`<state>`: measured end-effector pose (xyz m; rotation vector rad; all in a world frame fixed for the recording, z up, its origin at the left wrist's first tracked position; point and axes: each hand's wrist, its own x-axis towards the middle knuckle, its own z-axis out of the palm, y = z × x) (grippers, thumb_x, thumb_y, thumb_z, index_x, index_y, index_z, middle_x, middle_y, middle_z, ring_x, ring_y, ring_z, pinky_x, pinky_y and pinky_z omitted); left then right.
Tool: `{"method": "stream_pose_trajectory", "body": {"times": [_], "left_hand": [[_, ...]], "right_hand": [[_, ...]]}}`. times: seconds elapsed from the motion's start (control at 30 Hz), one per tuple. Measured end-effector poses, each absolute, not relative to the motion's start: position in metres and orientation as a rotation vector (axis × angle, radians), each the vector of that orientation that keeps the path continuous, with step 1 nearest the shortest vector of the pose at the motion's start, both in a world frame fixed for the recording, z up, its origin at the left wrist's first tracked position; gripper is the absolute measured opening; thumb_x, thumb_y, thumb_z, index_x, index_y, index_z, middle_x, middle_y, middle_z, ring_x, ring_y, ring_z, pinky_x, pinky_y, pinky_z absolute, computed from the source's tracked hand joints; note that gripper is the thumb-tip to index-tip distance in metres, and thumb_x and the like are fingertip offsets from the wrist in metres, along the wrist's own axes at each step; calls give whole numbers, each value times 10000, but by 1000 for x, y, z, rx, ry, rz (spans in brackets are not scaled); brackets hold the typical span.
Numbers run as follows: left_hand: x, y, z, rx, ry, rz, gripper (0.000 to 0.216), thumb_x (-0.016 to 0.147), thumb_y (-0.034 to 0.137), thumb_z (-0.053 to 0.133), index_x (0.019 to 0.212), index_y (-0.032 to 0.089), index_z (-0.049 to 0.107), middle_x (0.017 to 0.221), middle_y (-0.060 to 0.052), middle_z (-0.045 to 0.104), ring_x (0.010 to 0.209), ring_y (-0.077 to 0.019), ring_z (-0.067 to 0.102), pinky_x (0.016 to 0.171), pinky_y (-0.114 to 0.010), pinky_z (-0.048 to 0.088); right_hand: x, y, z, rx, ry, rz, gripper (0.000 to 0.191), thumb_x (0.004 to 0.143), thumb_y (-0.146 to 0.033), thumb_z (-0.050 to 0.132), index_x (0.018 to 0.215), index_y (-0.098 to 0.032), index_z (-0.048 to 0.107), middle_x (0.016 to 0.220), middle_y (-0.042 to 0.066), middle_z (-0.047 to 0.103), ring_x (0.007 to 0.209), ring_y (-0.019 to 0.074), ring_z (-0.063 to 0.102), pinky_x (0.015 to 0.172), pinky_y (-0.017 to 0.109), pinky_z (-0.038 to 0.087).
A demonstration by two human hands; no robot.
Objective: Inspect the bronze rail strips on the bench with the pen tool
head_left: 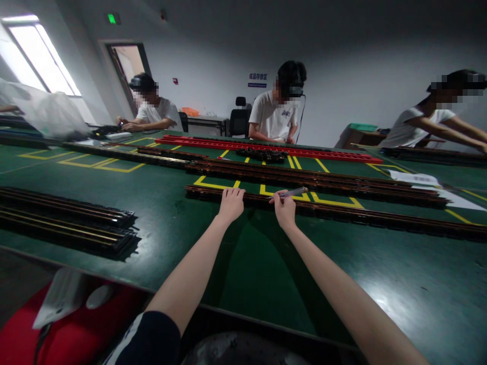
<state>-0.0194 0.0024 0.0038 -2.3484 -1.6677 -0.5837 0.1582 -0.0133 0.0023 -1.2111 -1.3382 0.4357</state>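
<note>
Both my arms reach forward over a green table [266, 284]. My left hand [231, 204] rests with its fingers curled on the near edge of a long dark brown rail [380, 215] that runs across the table. My right hand [284, 208] is closed round a thin pen-like tool [294, 192], whose tip points right, just above the same rail. Two more long dark rails [304, 177] lie parallel behind it.
Several dark rails [68, 218] are stacked at the left. A long red rack [266, 147] lies at the far side, with yellow floor-style markings [213, 185] on the table. Three people sit at work beyond. A red item [57, 339] lies at the lower left.
</note>
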Motion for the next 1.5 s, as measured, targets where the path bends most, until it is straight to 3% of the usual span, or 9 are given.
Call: {"method": "stream_pose_trajectory", "body": {"times": [0.53, 0.73, 1.03, 1.23, 1.5], "left_hand": [[-20, 2, 5, -2364, -1666, -597, 439, 857, 99, 356, 1247, 136, 554, 1264, -128, 601, 1213, -257, 502, 1082, -452, 322], [-18, 0, 8, -2371, -1678, -588, 443, 858, 104, 351, 1251, 142, 554, 1271, -124, 599, 1215, -262, 500, 1081, -459, 320], [-16, 3, 2, -2380, -1665, -685, 408, 907, 276, 380, 1281, 226, 535, 1261, -87, 603, 1201, -261, 502, 1105, -481, 270], [-14, 3, 2, -2431, -1577, -685, 407, 932, 401, 400, 1259, 210, 546, 1260, -96, 602, 1226, -257, 492, 1107, -473, 273], [-11, 4, 1, -2379, -1573, -715, 357, 914, 374, 450, 1188, 187, 582, 1170, -98, 643, 1143, -264, 544, 1062, -456, 327]], "right_hand": [[159, -15, 3, -1218, -1350, 493, 363, 822, -566, 483, 750, -212, 520, 667, 59, 655, 578, 201, 617, 546, 312, 478], [159, -15, 4, -1221, -1361, 465, 332, 836, -527, 485, 752, -209, 520, 661, 53, 654, 597, 199, 628, 585, 316, 489], [157, -17, 4, -1233, -1366, 360, 200, 834, -376, 463, 714, -221, 505, 592, 23, 638, 598, 199, 635, 665, 322, 487], [156, -17, 6, -1247, -1352, 365, 225, 830, -400, 475, 689, -228, 505, 589, 31, 637, 599, 208, 635, 671, 332, 490], [157, -17, 5, -1238, -1353, 389, 286, 837, -476, 483, 701, -226, 507, 617, 44, 639, 598, 217, 631, 653, 350, 493]]}}
